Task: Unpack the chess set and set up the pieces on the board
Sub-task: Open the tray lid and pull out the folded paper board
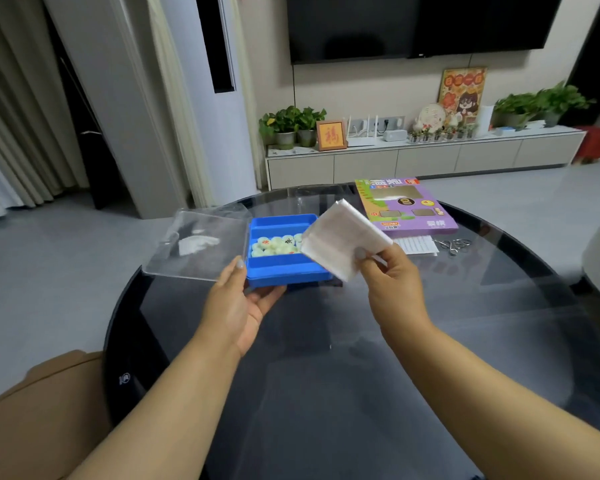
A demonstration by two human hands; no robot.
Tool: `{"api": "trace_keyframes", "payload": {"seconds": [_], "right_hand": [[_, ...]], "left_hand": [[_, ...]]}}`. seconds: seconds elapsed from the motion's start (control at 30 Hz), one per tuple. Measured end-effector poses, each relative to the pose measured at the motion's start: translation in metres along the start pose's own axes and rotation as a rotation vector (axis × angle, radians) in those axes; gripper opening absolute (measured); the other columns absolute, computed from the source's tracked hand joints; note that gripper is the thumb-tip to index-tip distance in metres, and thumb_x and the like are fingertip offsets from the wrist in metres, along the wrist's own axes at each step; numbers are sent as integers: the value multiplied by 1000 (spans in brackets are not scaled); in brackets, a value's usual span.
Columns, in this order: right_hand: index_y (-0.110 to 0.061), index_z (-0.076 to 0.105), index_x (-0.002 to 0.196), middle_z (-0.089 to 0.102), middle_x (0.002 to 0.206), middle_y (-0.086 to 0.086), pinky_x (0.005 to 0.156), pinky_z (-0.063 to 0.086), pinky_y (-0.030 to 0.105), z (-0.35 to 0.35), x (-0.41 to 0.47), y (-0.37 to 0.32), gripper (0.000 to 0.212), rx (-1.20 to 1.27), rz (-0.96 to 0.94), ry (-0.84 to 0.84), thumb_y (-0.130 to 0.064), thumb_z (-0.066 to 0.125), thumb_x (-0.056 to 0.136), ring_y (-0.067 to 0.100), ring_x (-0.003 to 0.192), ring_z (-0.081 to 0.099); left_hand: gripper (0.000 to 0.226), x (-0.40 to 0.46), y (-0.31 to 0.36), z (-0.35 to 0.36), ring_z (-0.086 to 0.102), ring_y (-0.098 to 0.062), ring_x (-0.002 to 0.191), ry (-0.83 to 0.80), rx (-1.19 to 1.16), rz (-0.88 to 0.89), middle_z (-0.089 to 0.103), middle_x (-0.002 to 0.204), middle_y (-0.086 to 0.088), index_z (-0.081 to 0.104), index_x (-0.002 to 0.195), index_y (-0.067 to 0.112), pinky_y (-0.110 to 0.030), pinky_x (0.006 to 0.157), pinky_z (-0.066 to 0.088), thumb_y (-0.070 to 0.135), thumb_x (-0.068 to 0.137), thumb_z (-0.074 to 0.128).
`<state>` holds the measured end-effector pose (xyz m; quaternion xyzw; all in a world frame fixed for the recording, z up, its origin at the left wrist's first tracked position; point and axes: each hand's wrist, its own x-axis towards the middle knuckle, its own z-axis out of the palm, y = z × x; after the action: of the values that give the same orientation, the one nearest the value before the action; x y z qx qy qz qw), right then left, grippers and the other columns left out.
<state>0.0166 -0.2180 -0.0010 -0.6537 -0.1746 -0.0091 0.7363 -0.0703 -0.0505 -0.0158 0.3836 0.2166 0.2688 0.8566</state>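
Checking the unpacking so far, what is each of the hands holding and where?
Left hand holds the blue plastic tray by its near left corner; right hand pinches the folded white sheet at its near corner.

You are seated in a home living room. A large black wall-mounted television (420, 26) hangs above a long low white media cabinet (423, 157) that carries green potted plants (291, 124), a small framed red-character picture (331, 135) and a white router (361, 133). Pale pleated curtains (11, 109) hang at left; a round dark glass-topped table (361, 358) lies before you.
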Motion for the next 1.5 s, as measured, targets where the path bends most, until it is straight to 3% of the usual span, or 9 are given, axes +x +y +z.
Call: {"api": "trace_keyframes", "payload": {"seconds": [0.47,0.67,0.8,0.87,1.0,1.07,1.13,1.23,1.5], "right_hand": [[-20,65,98,69,89,-4,61,44,7,12,-14,38,14,-72,171,-118,-10,58,91,3,76,60],[-19,66,101,69,86,-11,61,43,3,15,-12,45,17,-82,189,-136,-7,58,91,-9,69,61],[-18,67,100,69,87,-11,60,43,1,16,-13,46,15,-120,185,-149,-8,58,91,-6,73,61],[-17,68,98,70,88,-9,66,48,9,17,-14,45,13,-141,196,-155,-10,59,91,3,79,63],[-15,68,80,69,80,11,77,56,51,15,-15,43,15,-187,272,-186,-22,60,91,24,74,61],[-14,66,74,67,75,12,76,56,52,14,-15,40,19,-166,298,-197,-25,61,90,25,70,59],[-11,66,75,64,70,5,68,52,37,12,-14,35,22,-179,293,-193,-24,60,91,19,68,55],[-5,60,73,50,60,-1,51,32,22,8,-13,27,26,-209,275,-184,-24,61,91,10,53,39],[-16,41,57,36,59,4,56,26,29,-15,-14,-4,42,-77,323,-136,-29,66,87,19,60,31]], "left_hand": [[33,94,53,-37,67,-27,87,306,18,-39,62,124,-13,46,134,10,-43,66,56,18,104,40],[33,109,51,-42,61,-26,95,363,119,-74,61,114,-11,45,135,11,-43,89,52,16,103,39],[27,112,48,-48,64,-25,91,420,257,-104,64,112,-11,54,126,7,-35,74,54,15,102,43],[27,111,46,-51,64,-27,98,426,313,-141,63,113,-14,54,125,5,-36,76,54,15,103,42],[32,100,48,-46,59,-34,115,444,408,-210,54,129,-26,47,132,2,-42,86,53,14,103,42],[37,90,52,-43,62,-37,109,450,463,-251,51,131,-27,43,138,4,-41,87,54,18,103,42],[35,78,54,-38,72,-28,75,411,567,-288,61,112,-23,49,129,1,-27,64,59,24,103,43],[35,57,50,-19,53,-8,32,300,760,-251,59,70,-8,61,90,1,-15,34,39,31,101,46],[9,-35,22,41,59,-11,83,-166,732,210,66,91,2,70,93,16,-27,68,50,22,90,64]]}}
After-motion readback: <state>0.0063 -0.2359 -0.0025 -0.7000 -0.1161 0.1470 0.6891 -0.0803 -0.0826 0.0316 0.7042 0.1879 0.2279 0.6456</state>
